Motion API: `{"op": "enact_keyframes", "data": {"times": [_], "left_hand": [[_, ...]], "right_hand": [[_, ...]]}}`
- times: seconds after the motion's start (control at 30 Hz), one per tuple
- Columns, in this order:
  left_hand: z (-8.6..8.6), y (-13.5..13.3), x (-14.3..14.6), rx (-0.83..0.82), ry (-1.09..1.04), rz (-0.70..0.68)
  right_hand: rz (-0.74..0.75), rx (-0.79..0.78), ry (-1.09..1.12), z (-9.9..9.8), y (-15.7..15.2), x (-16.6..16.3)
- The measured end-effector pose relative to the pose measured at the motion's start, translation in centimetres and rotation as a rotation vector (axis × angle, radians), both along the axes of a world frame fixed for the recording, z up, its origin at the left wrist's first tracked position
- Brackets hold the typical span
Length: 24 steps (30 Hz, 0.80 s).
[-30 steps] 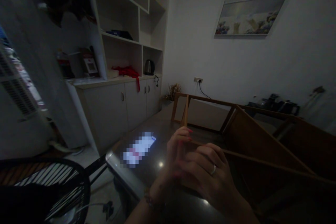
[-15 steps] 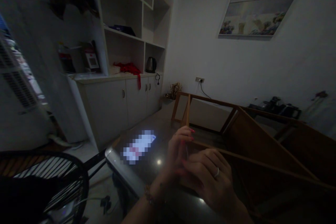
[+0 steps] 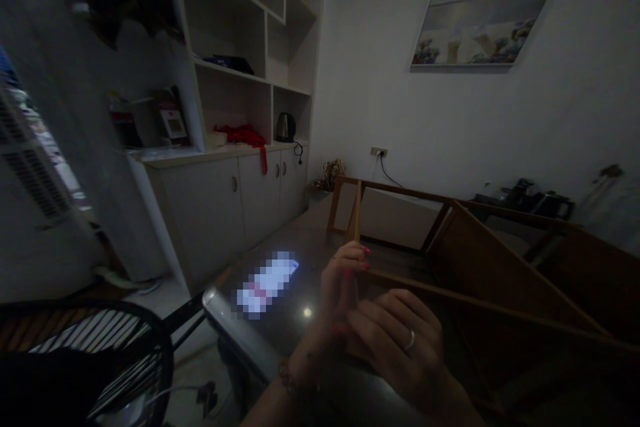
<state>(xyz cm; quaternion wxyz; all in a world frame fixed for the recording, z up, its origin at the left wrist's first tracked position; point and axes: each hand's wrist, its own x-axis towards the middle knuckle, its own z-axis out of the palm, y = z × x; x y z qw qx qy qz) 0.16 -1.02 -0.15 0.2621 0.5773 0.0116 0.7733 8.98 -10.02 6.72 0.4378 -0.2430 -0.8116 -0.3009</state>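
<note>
A wooden frame (image 3: 480, 260) of thin rails and brown panels lies on its side on a dark glossy table (image 3: 280, 327). My left hand (image 3: 341, 283) stands upright at the near end of the frame's long rail, its red-nailed fingers pressed together around that end. My right hand (image 3: 400, 340), a ring on one finger, lies just below and to the right of it. The right fingers curl in against the base of the left hand. Anything they hold is hidden in the dark.
A lit phone (image 3: 267, 282) lies on the table left of my hands. A black fan guard (image 3: 90, 353) stands at the lower left. White cabinets (image 3: 225, 200) with shelves, a kettle (image 3: 285, 127) and red cloth line the left wall. A painting (image 3: 480, 13) hangs above.
My right hand has slid a little down and towards me while the left hand stays at the rail's end. The view wobbled slightly.
</note>
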Motion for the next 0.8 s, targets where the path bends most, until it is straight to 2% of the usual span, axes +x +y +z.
{"op": "enact_keyframes", "data": {"times": [0.17,0.4,0.53,0.8], "left_hand": [[-0.1,0.2,0.2,-0.01,-0.02,0.039],[0.0,0.0,0.8,-0.023,-0.077,0.046],[0.0,-0.1,1.0,-0.019,-0.125,0.017],[0.7,-0.6,0.4,-0.026,-0.072,0.046]], "right_hand": [[-0.038,0.024,-0.074,0.6,-0.3,0.2],[-0.013,0.0,-0.187,1.2,-0.1,0.8],[0.004,-0.005,-0.184,1.2,-0.1,0.9],[0.051,-0.061,-0.126,1.3,-0.2,0.6]]}}
